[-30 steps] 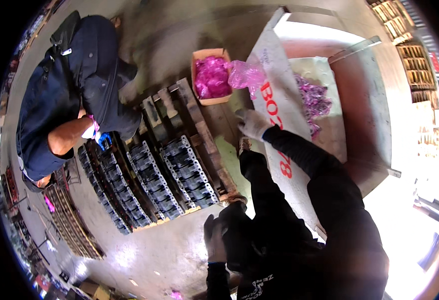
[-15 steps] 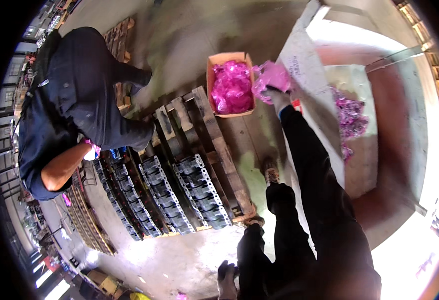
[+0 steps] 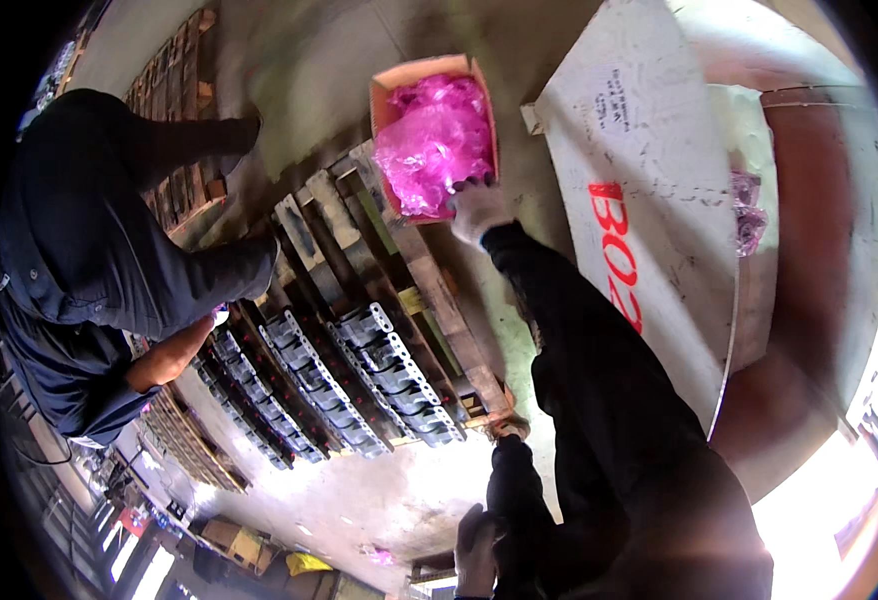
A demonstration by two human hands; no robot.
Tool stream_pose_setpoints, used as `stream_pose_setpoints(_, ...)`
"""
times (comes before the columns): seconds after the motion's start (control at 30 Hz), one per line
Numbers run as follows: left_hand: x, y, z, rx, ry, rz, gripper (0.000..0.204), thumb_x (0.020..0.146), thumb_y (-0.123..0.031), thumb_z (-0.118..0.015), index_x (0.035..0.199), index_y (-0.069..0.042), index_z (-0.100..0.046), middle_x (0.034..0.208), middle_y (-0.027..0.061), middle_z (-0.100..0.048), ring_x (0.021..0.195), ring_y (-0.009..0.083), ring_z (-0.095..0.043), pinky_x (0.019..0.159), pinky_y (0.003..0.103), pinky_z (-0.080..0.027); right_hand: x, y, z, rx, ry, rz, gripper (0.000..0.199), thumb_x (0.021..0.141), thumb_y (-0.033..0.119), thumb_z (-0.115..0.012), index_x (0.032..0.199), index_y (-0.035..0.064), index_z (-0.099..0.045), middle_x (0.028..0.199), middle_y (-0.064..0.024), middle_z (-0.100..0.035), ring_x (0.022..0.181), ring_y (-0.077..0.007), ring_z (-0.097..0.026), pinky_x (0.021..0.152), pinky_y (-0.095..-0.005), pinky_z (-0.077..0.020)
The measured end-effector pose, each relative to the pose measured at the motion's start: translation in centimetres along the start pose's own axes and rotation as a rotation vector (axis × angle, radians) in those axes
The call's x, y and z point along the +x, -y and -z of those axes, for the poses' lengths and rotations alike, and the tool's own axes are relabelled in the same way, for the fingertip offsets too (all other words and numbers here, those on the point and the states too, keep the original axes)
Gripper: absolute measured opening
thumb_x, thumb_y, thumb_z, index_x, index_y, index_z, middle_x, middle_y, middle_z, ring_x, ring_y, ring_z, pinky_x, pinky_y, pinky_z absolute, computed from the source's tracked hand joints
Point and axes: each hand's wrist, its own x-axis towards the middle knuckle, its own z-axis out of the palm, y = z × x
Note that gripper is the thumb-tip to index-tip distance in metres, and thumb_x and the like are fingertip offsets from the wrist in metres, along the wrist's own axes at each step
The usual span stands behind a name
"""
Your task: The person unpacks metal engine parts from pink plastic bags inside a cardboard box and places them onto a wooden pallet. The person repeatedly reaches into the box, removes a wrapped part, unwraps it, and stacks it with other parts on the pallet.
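My right hand [image 3: 477, 208], in a grey glove with dark fingertips, is at the near right edge of an open cardboard box [image 3: 492, 130]. Its fingers are closed on a crumpled pink plastic bag [image 3: 424, 150] that lies on top of the box's contents. More pink plastic fills the box beneath. My left hand [image 3: 476, 550], gloved the same way, hangs low beside my leg, holding nothing, with its fingers loosely apart.
Left of me, rows of dark metal parts [image 3: 389, 370] stand on a wooden pallet [image 3: 439, 290]. A co-worker [image 3: 109, 220] bends over the far-left rows. To my right is a large pale bin [image 3: 649, 200] with purple plastic [image 3: 749, 215] inside. Another pallet [image 3: 174, 120] lies beyond.
My right hand has carried the pink bag left, from beside the large bin onto the cardboard box. The view has shifted, and the co-worker has bent lower.
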Motion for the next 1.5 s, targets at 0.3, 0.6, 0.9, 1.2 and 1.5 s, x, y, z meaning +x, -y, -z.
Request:
stream_pose_setpoints(0.3, -1.0, -2.5, -0.4, 0.100, 0.015, -0.162, 0.047, 0.097, -0.015, -0.063, 0.138, 0.003, -0.050, 0.121, 0.0132, -0.062, 0.104, 0.0229, -0.065, 0.088, 0.035, -0.057, -21.7, 2.3, 2.3, 0.469, -0.671, 0.128, 0.012, 0.083, 0.013, -0.063, 0.090, 0.0132, -0.072, 0.121, -0.0201, -0.068, 0.099, -0.0409, -0.067, 0.086, -0.0481, -0.0554)
stream_pose_setpoints(0.6, -1.9, -6.7, -0.5, 0.241, 0.213, -0.376, 0.040, 0.098, -0.014, -0.063, 0.134, 0.003, -0.055, 0.115, 0.0093, -0.064, 0.098, 0.0178, -0.064, 0.087, 0.034, -0.056, -48.3, 4.6, 14.9, 0.766, -0.733, 0.355, 0.020, 0.082, 0.001, -0.076, 0.101, 0.0053, -0.073, 0.112, -0.0161, -0.069, 0.102, -0.0336, -0.068, 0.087, -0.0416, -0.0544)
stream_pose_setpoints(0.9, -3.3, -14.6, -17.1, 1.072, 0.333, -0.999, 0.043, 0.091, -0.014, -0.069, 0.129, 0.001, -0.060, 0.115, 0.0180, -0.067, 0.101, 0.0305, -0.066, 0.091, 0.039, -0.052, -51.2, -14.8, 11.4, 1.386, -0.559, -0.569, 0.021, 0.091, 0.005, -0.063, 0.109, 0.0008, -0.072, 0.108, -0.0113, -0.072, 0.097, -0.0194, -0.067, 0.087, -0.0311, -0.0527)
stream_pose_setpoints(1.2, -2.1, -17.8, -39.3, 1.835, 0.627, -1.891, 0.018, 0.082, -0.025, -0.069, 0.093, -0.012, -0.069, 0.094, 0.0046, -0.064, 0.090, 0.0246, -0.063, 0.082, 0.041, -0.048, -45.9, -27.3, -2.8, 0.192, 0.159, -0.760, 0.064, 0.087, 0.036, -0.064, 0.143, 0.0066, -0.052, 0.141, -0.0189, -0.057, 0.127, -0.0337, -0.057, 0.107, -0.0431, -0.0457)
stream_pose_setpoints(1.5, 0.5, -17.5, -39.5, 1.694, 0.752, -1.991, 0.018, 0.067, -0.028, -0.071, 0.075, -0.013, -0.065, 0.077, 0.0001, -0.057, 0.071, 0.0158, -0.052, 0.074, 0.035, -0.041, -34.3, -39.7, -8.6, -0.141, 0.335, -0.264, 0.038, 0.094, 0.029, -0.055, 0.124, 0.0085, -0.064, 0.122, -0.0172, -0.067, 0.111, -0.0366, -0.064, 0.092, -0.0501, -0.0517)
